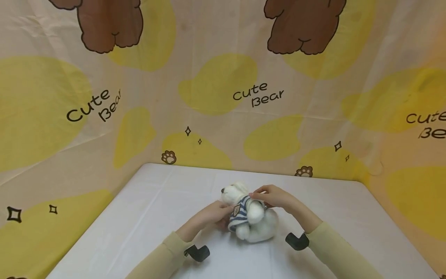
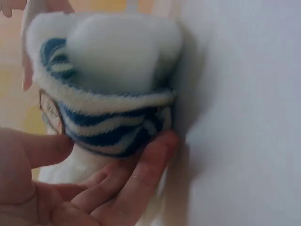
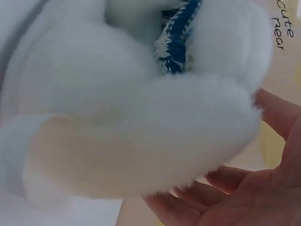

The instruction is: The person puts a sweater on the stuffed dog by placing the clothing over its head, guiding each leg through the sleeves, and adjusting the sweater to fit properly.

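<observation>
A white plush bear (image 1: 262, 228) in a blue-and-white striped knit sweater (image 2: 106, 127) lies tilted on the white table, its head toward the far left. My left hand (image 1: 213, 214) holds it at the chest and neck side. In the left wrist view the left thumb lies by the small sewn patch (image 2: 51, 112), with the fingers round the sweater's other side. From the right, my right hand (image 1: 275, 196) grips the bear's upper back near the shoulder. The right wrist view has fingers sunk into white fur (image 3: 141, 132), the thumb on the far side; fur hides some fingertips.
The white table (image 1: 167, 201) spreads out around the bear. Behind it and at both sides hangs a yellow patterned cloth (image 1: 216, 85) with printed bears and lettering. A black wrist mount (image 1: 198, 254) sits below the left sleeve, another black mount (image 1: 297, 241) by the right.
</observation>
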Motion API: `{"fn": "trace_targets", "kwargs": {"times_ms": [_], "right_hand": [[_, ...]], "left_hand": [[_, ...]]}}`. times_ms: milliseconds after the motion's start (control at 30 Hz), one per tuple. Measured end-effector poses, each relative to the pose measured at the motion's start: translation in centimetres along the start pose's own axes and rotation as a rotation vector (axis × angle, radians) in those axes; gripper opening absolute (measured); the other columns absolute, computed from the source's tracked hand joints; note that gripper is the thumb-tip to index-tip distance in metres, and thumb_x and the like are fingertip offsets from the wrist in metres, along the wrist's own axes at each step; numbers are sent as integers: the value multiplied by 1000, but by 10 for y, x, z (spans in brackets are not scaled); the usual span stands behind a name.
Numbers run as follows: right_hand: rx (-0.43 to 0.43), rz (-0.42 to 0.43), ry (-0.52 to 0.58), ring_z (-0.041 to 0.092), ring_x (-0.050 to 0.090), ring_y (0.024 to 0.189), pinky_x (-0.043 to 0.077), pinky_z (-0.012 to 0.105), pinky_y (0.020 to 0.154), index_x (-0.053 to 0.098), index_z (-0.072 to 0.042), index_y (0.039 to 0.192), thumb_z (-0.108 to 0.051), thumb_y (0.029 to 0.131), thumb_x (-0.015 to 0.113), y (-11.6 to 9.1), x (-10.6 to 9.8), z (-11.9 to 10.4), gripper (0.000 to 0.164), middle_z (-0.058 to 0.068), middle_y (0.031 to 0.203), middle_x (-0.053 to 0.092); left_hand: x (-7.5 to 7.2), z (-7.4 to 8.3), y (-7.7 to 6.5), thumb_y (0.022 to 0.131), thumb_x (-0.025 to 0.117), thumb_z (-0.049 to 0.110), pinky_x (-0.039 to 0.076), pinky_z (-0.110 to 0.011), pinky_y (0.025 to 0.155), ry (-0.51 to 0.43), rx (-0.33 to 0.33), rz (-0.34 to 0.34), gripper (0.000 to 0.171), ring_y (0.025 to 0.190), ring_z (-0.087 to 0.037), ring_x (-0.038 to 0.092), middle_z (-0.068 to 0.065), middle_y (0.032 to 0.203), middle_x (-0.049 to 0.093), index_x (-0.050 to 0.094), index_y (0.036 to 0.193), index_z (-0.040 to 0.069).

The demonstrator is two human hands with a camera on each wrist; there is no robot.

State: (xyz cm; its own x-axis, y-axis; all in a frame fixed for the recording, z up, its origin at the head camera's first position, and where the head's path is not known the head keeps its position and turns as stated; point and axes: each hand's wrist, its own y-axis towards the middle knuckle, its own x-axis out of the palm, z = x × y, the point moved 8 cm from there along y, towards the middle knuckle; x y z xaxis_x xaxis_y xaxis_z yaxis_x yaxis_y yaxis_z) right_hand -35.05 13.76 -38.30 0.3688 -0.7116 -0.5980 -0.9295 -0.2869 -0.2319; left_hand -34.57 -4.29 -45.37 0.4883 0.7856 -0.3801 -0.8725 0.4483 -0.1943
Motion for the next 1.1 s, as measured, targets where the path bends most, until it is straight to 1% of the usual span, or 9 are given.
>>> {"fn": "trace_targets", "kwargs": {"times_ms": [100,200,333,433,567,667,800,933,1100], "right_hand": [[23,10,-5,17,55,91,52,34,79,61,-2,119,-42,88,63,1,0,3,51,10,114,60],[24,-1,8,18,56,96,51,35,80,61,-1,119,-41,88,63,2,-1,6,52,10,116,61],[-10,-75,90,21,57,105,50,41,89,58,4,121,-37,90,60,3,2,7,51,11,116,62],[-27,-126,183,24,57,111,49,41,92,55,9,123,-31,92,58,2,4,8,51,15,121,59],[-13,-171,317,23,60,104,52,36,88,53,12,123,-28,93,56,1,4,19,51,15,119,57],[12,-228,445,19,61,99,52,35,89,54,10,122,-28,95,53,0,7,31,46,9,111,59],[31,-280,582,19,59,103,50,34,92,53,3,120,-26,98,47,-2,10,45,37,6,109,58],[44,-289,626,22,58,106,49,35,94,53,3,118,-22,97,47,-6,10,53,33,9,113,57],[57,-336,601,26,58,110,43,44,101,58,3,113,-19,94,49,-11,9,61,30,13,118,58]], "left_hand": [[8,1,2,99,45,25,57,-36,64,-112,-14,-4,36,71,-19,67,-14,87,68,59,106,-7],[11,2,2,99,44,23,57,-36,65,-191,-39,26,34,74,-20,67,-16,91,68,55,108,-8],[10,3,3,97,47,23,56,-34,65,-264,-58,78,32,78,-20,65,-15,96,63,50,112,-6],[8,6,6,96,51,21,56,-33,66,-292,-46,121,34,81,-20,62,-16,99,58,47,115,-6],[0,13,6,91,57,24,54,-32,70,-248,-35,224,39,85,-20,60,-15,102,57,48,119,-2],[-8,21,7,90,59,26,52,-31,71,-233,-24,301,41,86,-20,60,-14,101,58,49,120,0],[-12,31,8,89,63,27,52,-30,72,-268,23,341,41,86,-19,60,-16,101,58,49,116,0],[-12,45,6,87,67,29,51,-28,69,-209,79,361,37,84,-16,60,-14,102,60,51,108,3],[-9,61,2,85,67,33,48,-26,67,-80,157,404,31,80,-15,57,-9,95,61,54,96,8]]}}
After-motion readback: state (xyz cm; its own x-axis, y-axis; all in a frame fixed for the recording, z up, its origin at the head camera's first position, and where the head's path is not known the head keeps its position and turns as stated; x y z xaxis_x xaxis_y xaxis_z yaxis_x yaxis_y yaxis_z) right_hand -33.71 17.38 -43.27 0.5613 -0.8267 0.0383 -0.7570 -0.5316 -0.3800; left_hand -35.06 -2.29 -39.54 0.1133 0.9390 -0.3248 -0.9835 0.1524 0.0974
